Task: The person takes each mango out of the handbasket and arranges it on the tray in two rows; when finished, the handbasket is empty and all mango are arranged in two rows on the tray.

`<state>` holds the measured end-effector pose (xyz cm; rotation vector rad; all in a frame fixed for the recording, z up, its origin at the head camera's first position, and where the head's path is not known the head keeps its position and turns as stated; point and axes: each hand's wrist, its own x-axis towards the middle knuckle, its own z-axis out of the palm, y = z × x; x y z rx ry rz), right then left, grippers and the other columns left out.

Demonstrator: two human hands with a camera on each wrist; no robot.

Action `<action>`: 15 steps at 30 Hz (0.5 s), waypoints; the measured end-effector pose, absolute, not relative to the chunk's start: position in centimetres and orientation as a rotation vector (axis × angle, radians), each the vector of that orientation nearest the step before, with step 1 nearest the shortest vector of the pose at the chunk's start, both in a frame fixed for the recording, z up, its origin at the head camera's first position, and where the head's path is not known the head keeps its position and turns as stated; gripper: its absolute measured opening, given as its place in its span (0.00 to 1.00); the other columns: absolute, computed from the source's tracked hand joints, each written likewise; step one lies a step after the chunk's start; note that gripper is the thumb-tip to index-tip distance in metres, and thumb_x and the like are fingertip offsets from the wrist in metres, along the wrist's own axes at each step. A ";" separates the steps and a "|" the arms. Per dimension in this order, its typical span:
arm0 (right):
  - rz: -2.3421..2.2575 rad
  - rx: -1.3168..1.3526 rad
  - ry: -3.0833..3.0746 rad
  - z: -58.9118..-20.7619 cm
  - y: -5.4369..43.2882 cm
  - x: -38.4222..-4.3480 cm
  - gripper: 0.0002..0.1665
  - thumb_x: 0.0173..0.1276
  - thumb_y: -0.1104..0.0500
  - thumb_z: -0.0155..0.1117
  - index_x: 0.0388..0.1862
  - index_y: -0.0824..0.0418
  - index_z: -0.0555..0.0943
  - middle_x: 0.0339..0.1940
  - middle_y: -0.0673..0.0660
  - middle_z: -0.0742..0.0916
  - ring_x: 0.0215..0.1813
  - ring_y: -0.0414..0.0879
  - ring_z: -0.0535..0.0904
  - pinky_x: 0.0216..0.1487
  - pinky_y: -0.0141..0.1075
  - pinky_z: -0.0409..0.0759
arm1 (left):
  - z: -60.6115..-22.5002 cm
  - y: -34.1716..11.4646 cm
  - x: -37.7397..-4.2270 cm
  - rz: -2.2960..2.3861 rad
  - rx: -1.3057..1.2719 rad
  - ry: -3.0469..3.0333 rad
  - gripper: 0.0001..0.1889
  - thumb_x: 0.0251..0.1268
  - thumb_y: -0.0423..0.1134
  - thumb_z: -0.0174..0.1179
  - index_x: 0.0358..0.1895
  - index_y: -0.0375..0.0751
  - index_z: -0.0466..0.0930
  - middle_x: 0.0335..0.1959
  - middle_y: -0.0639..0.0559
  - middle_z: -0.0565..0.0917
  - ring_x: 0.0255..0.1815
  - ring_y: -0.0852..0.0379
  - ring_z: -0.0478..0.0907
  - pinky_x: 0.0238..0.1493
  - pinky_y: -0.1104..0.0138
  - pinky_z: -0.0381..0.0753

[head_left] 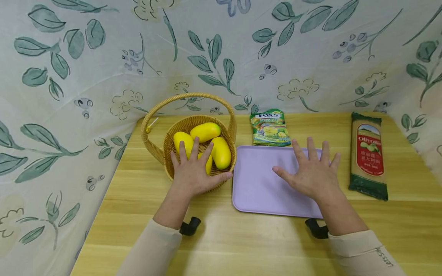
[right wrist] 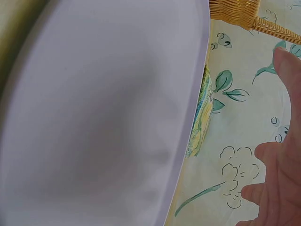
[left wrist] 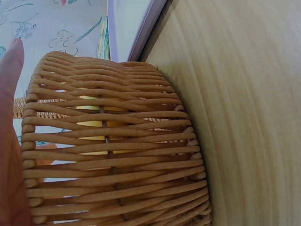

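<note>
My left hand (head_left: 193, 172) is spread with straight fingers over the near side of a wicker basket (head_left: 170, 124) and grips nothing. Several yellow mangoes (head_left: 221, 153) lie inside the basket, one partly hidden behind my fingers. In the left wrist view the basket's woven side (left wrist: 113, 155) fills much of the picture, my thumb at the left edge. My right hand (head_left: 314, 174), fingers also spread and holding nothing, hovers above the right part of a lilac tray (head_left: 259, 184). The right wrist view shows the tray's flat surface (right wrist: 103, 103) beside that hand (right wrist: 282, 165).
Behind the tray lies a green candy bag (head_left: 270, 128) marked FOX'S. A long pasta packet (head_left: 368, 153) with a red label rests at the right. The basket's tall handle (head_left: 193, 95) arches upward. Patterned cloth (head_left: 241, 57) hangs along the table's back edge.
</note>
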<state>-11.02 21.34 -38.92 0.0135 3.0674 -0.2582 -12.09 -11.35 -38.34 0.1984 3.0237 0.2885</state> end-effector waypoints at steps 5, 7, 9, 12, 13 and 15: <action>-0.258 0.005 3.064 -38.9 21.3 -11.1 0.67 0.59 0.12 0.41 0.86 0.49 0.45 0.84 0.72 0.46 0.80 0.81 0.32 0.69 0.79 0.27 | -38.3 -11.4 -12.1 0.286 0.192 3.029 0.58 0.47 0.91 0.39 0.83 0.69 0.45 0.86 0.46 0.37 0.82 0.25 0.30 0.74 0.27 0.32; -0.268 0.004 3.064 -38.8 21.3 -11.1 0.67 0.59 0.12 0.41 0.86 0.49 0.45 0.84 0.72 0.45 0.80 0.81 0.32 0.69 0.79 0.27 | -38.2 -11.5 -12.0 0.298 0.191 3.029 0.58 0.47 0.91 0.40 0.83 0.69 0.45 0.86 0.46 0.37 0.82 0.25 0.29 0.74 0.27 0.32; -0.283 0.006 3.062 -38.6 21.4 -11.0 0.66 0.60 0.12 0.41 0.86 0.49 0.44 0.84 0.72 0.45 0.80 0.80 0.31 0.69 0.79 0.27 | -38.2 -11.5 -11.9 0.314 0.191 3.030 0.57 0.48 0.90 0.40 0.83 0.69 0.46 0.86 0.46 0.37 0.82 0.25 0.29 0.74 0.27 0.32; -0.303 0.003 3.061 -38.2 21.5 -10.7 0.66 0.60 0.13 0.42 0.86 0.48 0.44 0.84 0.72 0.44 0.80 0.80 0.31 0.69 0.79 0.27 | -38.1 -11.7 -11.7 0.336 0.196 3.036 0.58 0.48 0.90 0.40 0.83 0.69 0.46 0.86 0.46 0.37 0.82 0.25 0.29 0.74 0.26 0.32; -0.308 0.000 3.062 -38.1 21.6 -10.6 0.66 0.60 0.13 0.43 0.86 0.48 0.44 0.84 0.72 0.44 0.80 0.80 0.30 0.69 0.80 0.27 | -38.1 -11.7 -11.5 0.341 0.198 3.041 0.58 0.48 0.90 0.40 0.83 0.69 0.46 0.86 0.46 0.37 0.82 0.25 0.29 0.73 0.26 0.32; -0.306 -0.005 3.072 -37.8 21.7 -10.3 0.66 0.60 0.13 0.43 0.86 0.49 0.44 0.85 0.71 0.45 0.80 0.80 0.31 0.69 0.80 0.28 | -38.1 -11.9 -11.1 0.351 0.201 3.054 0.58 0.47 0.91 0.41 0.83 0.69 0.47 0.86 0.46 0.38 0.83 0.25 0.29 0.73 0.25 0.34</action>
